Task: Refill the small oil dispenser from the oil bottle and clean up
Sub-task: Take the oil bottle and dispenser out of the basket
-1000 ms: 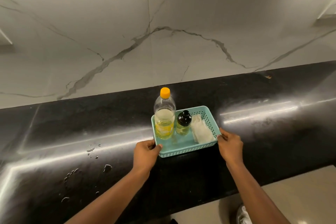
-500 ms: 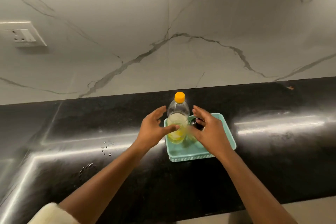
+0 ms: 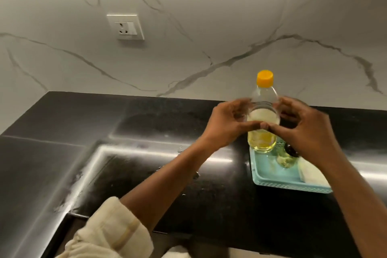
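While the upright bottle is clasped by left hand and right hand, the dispenser is seen just rightward.

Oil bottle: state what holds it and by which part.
The left hand and right hand hold the oil bottle round its middle, from opposite sides; the orange cap is untouched.

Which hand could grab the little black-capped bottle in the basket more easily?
Probably the right hand: it sits just above the small clear black-capped oil dispenser in the teal plastic basket. The left hand is across the clear orange-capped oil bottle, which both hands grip.
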Available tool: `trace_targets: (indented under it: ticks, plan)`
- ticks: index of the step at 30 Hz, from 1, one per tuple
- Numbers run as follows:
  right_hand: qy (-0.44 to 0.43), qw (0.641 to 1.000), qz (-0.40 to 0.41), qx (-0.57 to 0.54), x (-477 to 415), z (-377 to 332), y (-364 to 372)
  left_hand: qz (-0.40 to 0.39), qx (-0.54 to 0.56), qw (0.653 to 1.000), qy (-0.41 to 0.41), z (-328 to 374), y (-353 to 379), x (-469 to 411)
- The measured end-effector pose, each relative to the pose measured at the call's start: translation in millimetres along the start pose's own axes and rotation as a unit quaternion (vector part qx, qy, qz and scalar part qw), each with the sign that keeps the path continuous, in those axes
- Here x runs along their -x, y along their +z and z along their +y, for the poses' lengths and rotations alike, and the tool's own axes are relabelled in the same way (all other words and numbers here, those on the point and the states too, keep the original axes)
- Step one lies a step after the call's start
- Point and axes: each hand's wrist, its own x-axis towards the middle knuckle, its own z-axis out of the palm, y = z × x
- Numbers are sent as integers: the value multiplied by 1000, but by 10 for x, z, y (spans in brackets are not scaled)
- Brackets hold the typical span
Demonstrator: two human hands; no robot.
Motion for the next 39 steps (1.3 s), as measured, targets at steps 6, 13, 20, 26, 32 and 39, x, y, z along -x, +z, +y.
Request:
trace_targets:
  ticks: [6, 13, 20, 26, 32, 39]
  plan:
    - [-46, 997, -32, -51, -154, -655, 710, 45, -19, 999, 15, 78, -1074, 310]
    - [-34, 984, -108, -140, -37, -1049, 1992, 93, -60, 993, -36, -394, -2097, 880]
    - [-24, 976, -157, -146, 16, -1252, 2823, 127, -98, 984, -74, -726, -2694, 1284]
    - [-9, 976, -174, -132, 64, -1251, 3104, 131, -108, 980, -101, -928, -2843, 1440]
    - [10, 976, -180, -123, 127, -1174, 3198, 124, -81, 982, -114, -1054, -2804, 1507]
    - [1, 976, -191, -109, 163, -1112, 2916, 171, -101, 977, -81, -1120, -2649, 1529]
